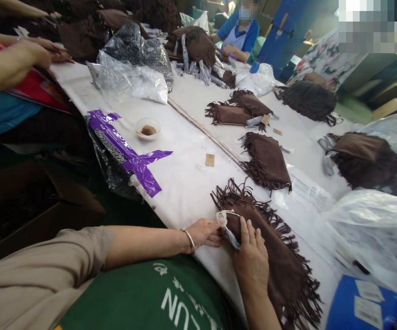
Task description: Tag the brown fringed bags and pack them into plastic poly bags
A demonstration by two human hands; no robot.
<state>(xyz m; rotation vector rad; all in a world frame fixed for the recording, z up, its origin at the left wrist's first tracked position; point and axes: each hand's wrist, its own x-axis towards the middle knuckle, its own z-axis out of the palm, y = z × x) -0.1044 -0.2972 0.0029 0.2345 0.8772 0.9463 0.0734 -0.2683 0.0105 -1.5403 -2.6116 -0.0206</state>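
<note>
Showing at the left edge is the bare forearm of another person [13, 59], over the side of the white table [181, 183]. Shiny purple tape [126, 146] is stuck along this table's edge, and just beside it stands a small round clear bowl [141, 133] with something brown inside.

Next comes the left hand [205, 233], with a silver bangle [188, 240] on its wrist. It is closed in a pinch, fingers nearly straight, grasping a thin white cord [222, 217]; below the cord hangs a narrow grey-blue wrapped strip [231, 239]. Farther back on the table lies a small square tan paper tag [209, 160].

To the right, a large dark brown soft bag with fringes [280, 261] lies flat at the near table edge, under the cord. Its long axis goes slanting, from the far left end down to the near right end, and fringes stick out at both ends. The right hand [252, 259] is released and almost flat, its fingers extended and close together, touching the bag's upper face and pointing away from the person.

Behind it lies a smaller brown fringed pouch [267, 160].
</note>
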